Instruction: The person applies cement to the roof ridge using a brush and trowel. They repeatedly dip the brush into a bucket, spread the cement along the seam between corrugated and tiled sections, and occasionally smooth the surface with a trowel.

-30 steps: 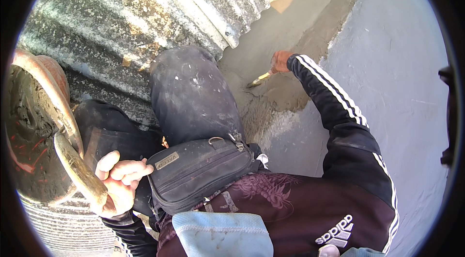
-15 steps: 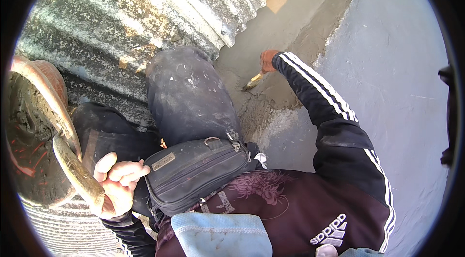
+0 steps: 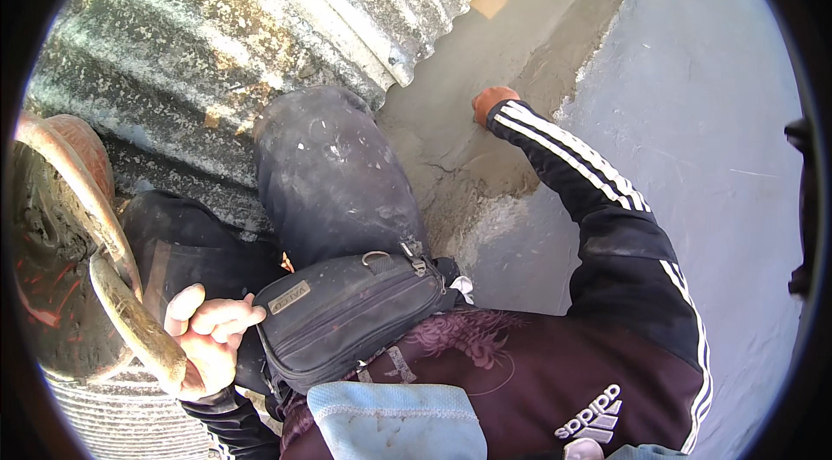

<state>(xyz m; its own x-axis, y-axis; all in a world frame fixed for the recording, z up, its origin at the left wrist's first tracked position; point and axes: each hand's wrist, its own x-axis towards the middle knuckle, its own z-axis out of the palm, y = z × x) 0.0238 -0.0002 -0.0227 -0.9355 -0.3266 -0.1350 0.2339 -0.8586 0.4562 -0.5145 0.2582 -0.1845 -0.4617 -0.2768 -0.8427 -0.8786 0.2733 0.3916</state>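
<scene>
My right hand [image 3: 495, 106], brownish, is closed in a fist over wet grey mortar [image 3: 468, 148] beside the corrugated sheets. Whatever it holds is hidden now; the earlier frame shows a tool with a pale wooden handle in it. At the lower left, my left hand [image 3: 208, 347] has its fingers curled, with its palm against the lower end of a curved, mud-smeared handle [image 3: 130, 313]. That handle lies across the rim [image 3: 78, 170] of a reddish bucket. Dark, wet mortar [image 3: 52, 287] coats the inside of the bucket.
Old corrugated sheets [image 3: 199, 53] with a ragged edge lean across the upper left. A smooth grey surface [image 3: 693, 139] spreads out on the right, bordered by a rough mortar strip [image 3: 581, 53]. My bent knee [image 3: 334, 165] and a black waist bag [image 3: 351, 313] lie between my hands.
My right hand has shifted slightly to the right, and the wooden-handled tool has gone out of sight. My left hand and the bucket have hardly moved.
</scene>
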